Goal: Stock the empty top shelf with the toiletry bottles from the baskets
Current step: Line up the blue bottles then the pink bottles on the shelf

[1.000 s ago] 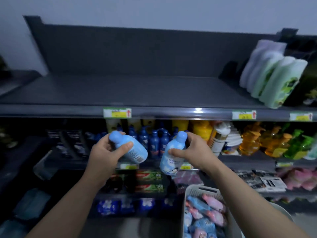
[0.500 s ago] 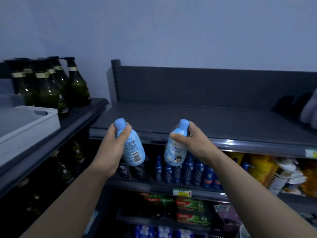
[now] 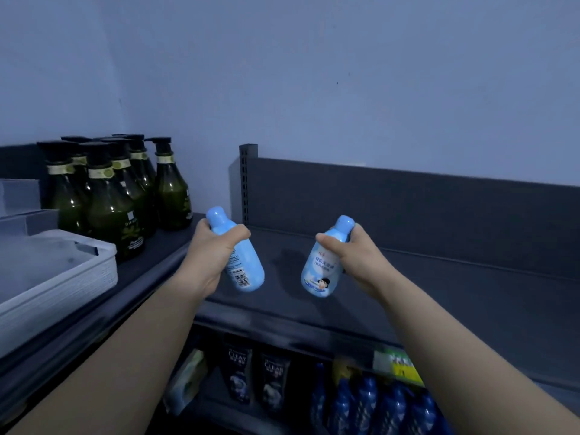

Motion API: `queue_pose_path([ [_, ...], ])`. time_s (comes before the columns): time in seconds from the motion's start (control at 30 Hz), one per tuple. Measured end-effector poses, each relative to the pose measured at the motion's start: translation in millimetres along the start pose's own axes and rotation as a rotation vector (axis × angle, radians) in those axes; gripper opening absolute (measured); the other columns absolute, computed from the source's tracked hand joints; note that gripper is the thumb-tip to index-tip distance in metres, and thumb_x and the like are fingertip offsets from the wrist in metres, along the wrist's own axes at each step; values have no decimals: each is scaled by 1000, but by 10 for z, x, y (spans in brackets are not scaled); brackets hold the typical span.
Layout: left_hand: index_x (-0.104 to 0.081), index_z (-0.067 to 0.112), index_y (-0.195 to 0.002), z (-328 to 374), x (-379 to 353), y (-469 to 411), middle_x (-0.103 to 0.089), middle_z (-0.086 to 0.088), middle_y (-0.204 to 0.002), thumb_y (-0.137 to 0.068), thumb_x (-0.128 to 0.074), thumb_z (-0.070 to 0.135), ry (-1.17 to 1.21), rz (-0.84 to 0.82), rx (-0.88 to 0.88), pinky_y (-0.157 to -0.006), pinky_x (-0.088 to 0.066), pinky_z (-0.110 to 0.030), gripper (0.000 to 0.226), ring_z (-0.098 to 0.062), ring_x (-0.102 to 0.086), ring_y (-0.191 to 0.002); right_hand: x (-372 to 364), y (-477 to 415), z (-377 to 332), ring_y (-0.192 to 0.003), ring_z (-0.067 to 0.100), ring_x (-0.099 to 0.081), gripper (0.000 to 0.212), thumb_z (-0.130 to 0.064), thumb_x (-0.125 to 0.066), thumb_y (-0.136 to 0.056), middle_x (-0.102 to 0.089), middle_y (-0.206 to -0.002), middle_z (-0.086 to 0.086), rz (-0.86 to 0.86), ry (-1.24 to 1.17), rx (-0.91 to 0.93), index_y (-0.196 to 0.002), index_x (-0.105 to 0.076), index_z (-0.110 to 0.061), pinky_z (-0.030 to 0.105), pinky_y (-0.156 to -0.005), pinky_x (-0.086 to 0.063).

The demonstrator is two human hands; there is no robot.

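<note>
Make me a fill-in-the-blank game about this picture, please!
1. The left hand grips the left bottle, which shows a striped ____.
2. The right hand grips the right bottle, coloured light ____.
3. The green pump bottles stand on the ____ side of both hands.
Missing words: barcode, blue, left.

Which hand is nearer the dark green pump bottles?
Left. The left hand hovers just right of the green bottles; the right hand is farther right, over the top shelf.
</note>
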State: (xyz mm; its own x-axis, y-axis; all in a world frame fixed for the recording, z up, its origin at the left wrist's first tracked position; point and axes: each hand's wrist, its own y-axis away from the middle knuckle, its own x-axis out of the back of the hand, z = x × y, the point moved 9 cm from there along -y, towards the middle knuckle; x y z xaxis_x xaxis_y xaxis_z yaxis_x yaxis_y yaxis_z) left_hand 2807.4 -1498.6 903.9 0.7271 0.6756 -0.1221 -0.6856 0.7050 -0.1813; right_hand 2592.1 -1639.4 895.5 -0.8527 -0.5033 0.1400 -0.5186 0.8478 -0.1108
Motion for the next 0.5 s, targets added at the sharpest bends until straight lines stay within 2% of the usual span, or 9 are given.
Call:
queue_pose_path([
  [0.1, -49, 9, -99, -110, -43, -356, -55, -6, -86, -55, -74, 27, -76, 5, 4, -67, -49, -35, 54, -20, -58, -74, -53, -357, 66, -100, 28, -67, 35, -29, -72, -84, -65, -102, 9, -13, 23, -5, -104, -49, -13, 48, -89, -55],
  [0.17, -50, 8, -103, -190, -101, -573, -60, -5, -92, -61, -81, 29, -130, -29, 15, -72, -52, -37, 57, -20, -63, -80, -85, -553, 121, -100, 29, -67, 38, -28, -72, -84, -64, -104, 10, -19, 24, -32, -107, -49, -11, 47, -88, -55],
  [0.23, -53, 11, -107, -265, -171, -767, -64, -3, -98, -72, -81, 25, -154, -72, 14, -79, -53, -36, 47, -18, -65, -88, -126, -720, 175, -98, 27, -67, 40, -28, -72, -84, -64, -108, 12, -34, 24, -56, -111, -48, -10, 42, -83, -57],
  [0.3, -58, 13, -106, -315, -237, -959, -66, 0, -99, -76, -80, 21, -194, -114, -11, -79, -52, -30, 38, -15, -65, -90, -159, -863, 214, -96, 24, -67, 40, -27, -71, -85, -63, -108, 9, -36, 16, -76, -113, -48, -11, 35, -77, -56],
  [0.5, -65, 18, -106, -541, -468, -1596, -68, 5, -110, -84, -70, 11, -127, -304, 14, -81, -45, -20, 23, -12, -62, -103, -218, -1262, 252, -98, 22, -65, 40, -31, -73, -83, -63, -108, 7, 34, 95, -50, -111, -49, -15, 43, -89, -55],
])
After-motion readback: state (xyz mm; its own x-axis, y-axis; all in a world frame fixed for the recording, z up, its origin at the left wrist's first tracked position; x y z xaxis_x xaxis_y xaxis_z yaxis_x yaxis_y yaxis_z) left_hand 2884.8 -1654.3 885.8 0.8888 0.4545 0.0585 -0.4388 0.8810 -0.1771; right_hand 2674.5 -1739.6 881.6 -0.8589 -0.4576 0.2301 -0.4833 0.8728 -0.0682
